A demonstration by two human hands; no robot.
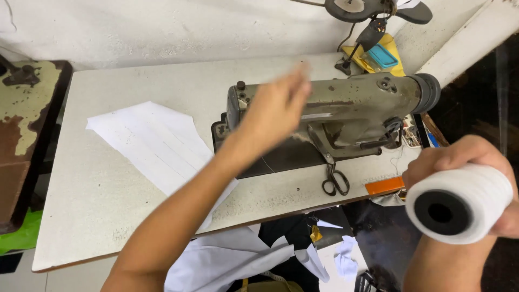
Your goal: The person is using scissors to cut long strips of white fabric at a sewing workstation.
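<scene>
Over bench's far edge, blurred left hand (275, 108) hides sewing machine (346, 116) head, grip unclear; right hand (476, 178) clasps white spool (459, 203) off the near-right corner.

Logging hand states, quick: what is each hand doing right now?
Left hand: open, fingers blurred, raised in front of the sewing machine, holding nothing visible.
Right hand: closed around a white thread spool.
</scene>
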